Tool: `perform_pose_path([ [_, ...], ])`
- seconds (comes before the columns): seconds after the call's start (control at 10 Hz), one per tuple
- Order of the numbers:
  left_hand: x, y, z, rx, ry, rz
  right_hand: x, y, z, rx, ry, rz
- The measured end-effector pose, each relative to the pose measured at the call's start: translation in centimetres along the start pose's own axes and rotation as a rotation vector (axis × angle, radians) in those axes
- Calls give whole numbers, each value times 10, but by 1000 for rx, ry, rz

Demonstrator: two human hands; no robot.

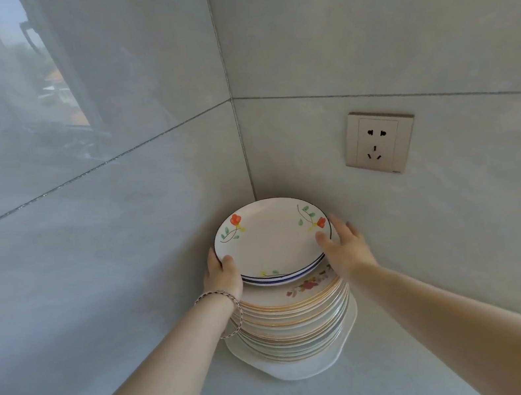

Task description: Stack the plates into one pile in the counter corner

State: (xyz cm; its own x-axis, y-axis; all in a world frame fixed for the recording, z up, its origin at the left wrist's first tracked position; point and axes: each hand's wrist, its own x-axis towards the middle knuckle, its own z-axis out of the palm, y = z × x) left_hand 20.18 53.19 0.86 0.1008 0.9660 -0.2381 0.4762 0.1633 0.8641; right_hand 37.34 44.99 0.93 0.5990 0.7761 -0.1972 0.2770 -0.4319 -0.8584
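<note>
A tall pile of plates (295,323) stands in the counter corner, resting on a wide white plate (299,366). Most have gold rims and one shows a floral print. On top lie small white plates with dark blue rims and red flowers (271,239). My left hand (221,272) grips the left edge of these small plates, thumb on the rim, with a bead bracelet on the wrist. My right hand (342,245) holds the right edge, thumb on the rim and fingers spread behind it.
Grey tiled walls (145,182) meet right behind the pile. A beige wall socket (378,141) sits on the right wall above the counter (373,393). The left wall reflects a window.
</note>
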Motion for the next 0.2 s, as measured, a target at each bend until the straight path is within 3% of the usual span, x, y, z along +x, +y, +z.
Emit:
perform_pose_path([
  [0.1,-5,12,-9,22,28,-96,-14,-8,-11,-182,57,-79],
  [0.2,-37,37,-27,67,102,-134,-32,-19,-32,-365,-7,-82],
])
